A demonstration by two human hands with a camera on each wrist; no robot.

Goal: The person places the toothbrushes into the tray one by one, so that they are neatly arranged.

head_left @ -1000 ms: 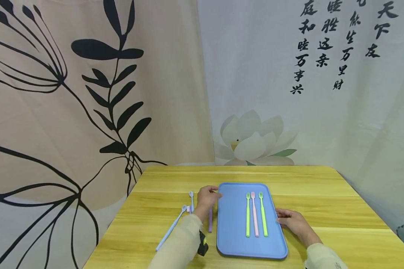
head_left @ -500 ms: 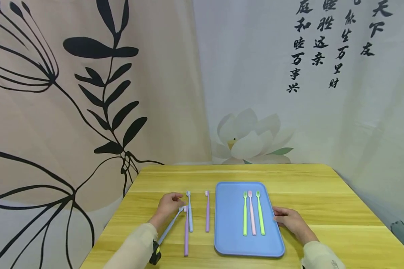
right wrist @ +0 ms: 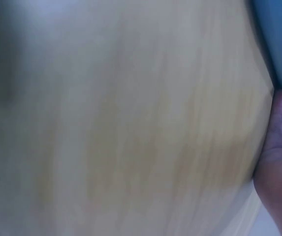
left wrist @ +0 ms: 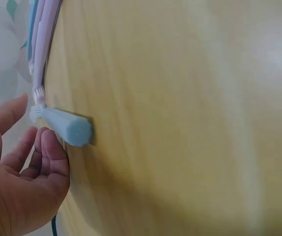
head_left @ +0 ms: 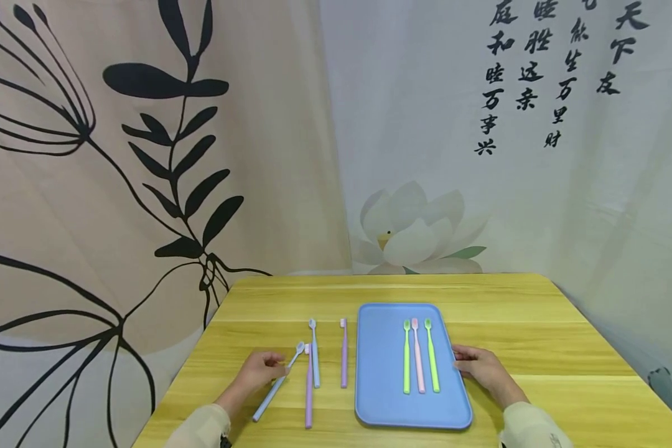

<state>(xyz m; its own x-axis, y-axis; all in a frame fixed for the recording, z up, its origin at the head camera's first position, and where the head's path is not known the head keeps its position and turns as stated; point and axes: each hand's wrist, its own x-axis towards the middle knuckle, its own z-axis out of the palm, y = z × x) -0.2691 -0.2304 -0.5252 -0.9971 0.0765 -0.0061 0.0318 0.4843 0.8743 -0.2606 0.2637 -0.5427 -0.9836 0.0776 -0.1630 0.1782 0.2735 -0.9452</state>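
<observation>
My left hand is at a slanted blue toothbrush on the table's left side. The left wrist view has the thumb apart from the curled fingers, with the blue handle just beyond the fingertips. My right hand holds the right rim of a blue tray; its fingertips meet the tray edge in the right wrist view. Inside the tray lie a green toothbrush, a pink toothbrush and a second green toothbrush, side by side with heads away from me.
Between left hand and tray lie a purple toothbrush, another blue toothbrush and another purple toothbrush. The purple one nearest the hand has its head by the slanted brush. A printed curtain hangs behind the wooden table.
My left hand has moved from the tray's left edge leftward over the loose toothbrushes, then down toward the slanted blue one. My right hand has stayed at the tray's right rim.
</observation>
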